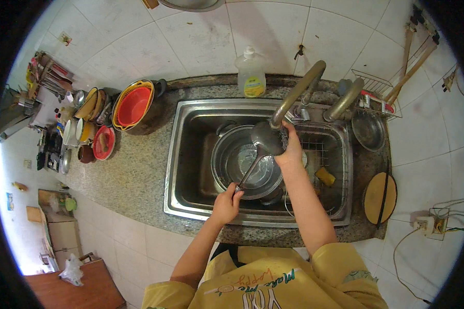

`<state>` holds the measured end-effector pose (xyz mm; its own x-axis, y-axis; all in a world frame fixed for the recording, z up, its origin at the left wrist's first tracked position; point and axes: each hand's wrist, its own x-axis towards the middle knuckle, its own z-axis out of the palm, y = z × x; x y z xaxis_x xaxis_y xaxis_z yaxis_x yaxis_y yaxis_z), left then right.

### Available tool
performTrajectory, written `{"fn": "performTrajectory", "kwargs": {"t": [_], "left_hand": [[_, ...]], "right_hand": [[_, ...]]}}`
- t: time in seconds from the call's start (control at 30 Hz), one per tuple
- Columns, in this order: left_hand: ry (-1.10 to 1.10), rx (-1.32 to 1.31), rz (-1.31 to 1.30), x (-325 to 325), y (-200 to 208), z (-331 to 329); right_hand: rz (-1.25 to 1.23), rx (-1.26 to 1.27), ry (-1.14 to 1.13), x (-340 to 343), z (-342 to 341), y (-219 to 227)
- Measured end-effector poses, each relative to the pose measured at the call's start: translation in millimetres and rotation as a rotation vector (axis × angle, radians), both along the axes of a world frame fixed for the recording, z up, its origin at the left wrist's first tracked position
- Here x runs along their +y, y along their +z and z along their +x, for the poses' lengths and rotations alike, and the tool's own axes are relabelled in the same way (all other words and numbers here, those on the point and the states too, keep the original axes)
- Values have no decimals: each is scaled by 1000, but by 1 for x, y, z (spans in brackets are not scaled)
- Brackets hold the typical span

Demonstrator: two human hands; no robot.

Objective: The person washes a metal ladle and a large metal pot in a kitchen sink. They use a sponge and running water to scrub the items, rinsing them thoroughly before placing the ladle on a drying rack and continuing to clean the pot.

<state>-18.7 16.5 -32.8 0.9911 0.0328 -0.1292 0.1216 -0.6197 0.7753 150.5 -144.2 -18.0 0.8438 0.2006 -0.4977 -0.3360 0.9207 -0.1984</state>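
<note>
Over the sink (172, 170) my left hand (226, 205) is closed round the handle end of a metal ladle (267, 140). The ladle's large round bowl is held just below the mouth of the faucet (300, 93). My right hand (291, 147) is closed at the bowl's right edge, pressing a dark, rough scouring pad (283, 135) to it; the pad is partly hidden by the fingers. Underneath, a metal pot (219, 167) with dark side handles sits in the sink with water in it.
Right of the pot lie a wire rack (314, 149) and a yellow sponge (325, 176). A clear soap bottle (251, 74) stands behind the sink. Stacked red and yellow baskets (134, 105) are on the left counter; a round wooden board (379, 198) is at right.
</note>
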Motion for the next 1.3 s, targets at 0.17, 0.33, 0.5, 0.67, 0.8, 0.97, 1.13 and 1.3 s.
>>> {"fn": "performTrajectory", "kwargs": {"t": [0.17, 0.33, 0.5, 0.67, 0.8, 0.97, 1.13, 1.3], "left_hand": [[75, -152, 110, -21, 3, 6], [125, -439, 87, -33, 10, 23], [366, 328, -1114, -21, 36, 28], [282, 710, -1913, -13, 40, 18], [243, 807, -2095, -20, 50, 11], [285, 896, -2052, -15, 47, 6], [219, 1025, -1961, -22, 45, 6], [232, 935, -1825, -8, 47, 10]], "right_hand": [[-172, 136, -255, 10, -9, 15], [-509, -16, -167, 29, -30, 28], [-696, -238, -160, 12, -16, 10], [-1100, -602, 85, -3, 1, 5], [-1947, -1393, 396, -2, 0, 15], [-1965, -1996, 841, -19, 1, 11], [-1940, -1817, 1008, -32, 36, 18], [-1965, -1395, 1166, -16, 34, 25]]}}
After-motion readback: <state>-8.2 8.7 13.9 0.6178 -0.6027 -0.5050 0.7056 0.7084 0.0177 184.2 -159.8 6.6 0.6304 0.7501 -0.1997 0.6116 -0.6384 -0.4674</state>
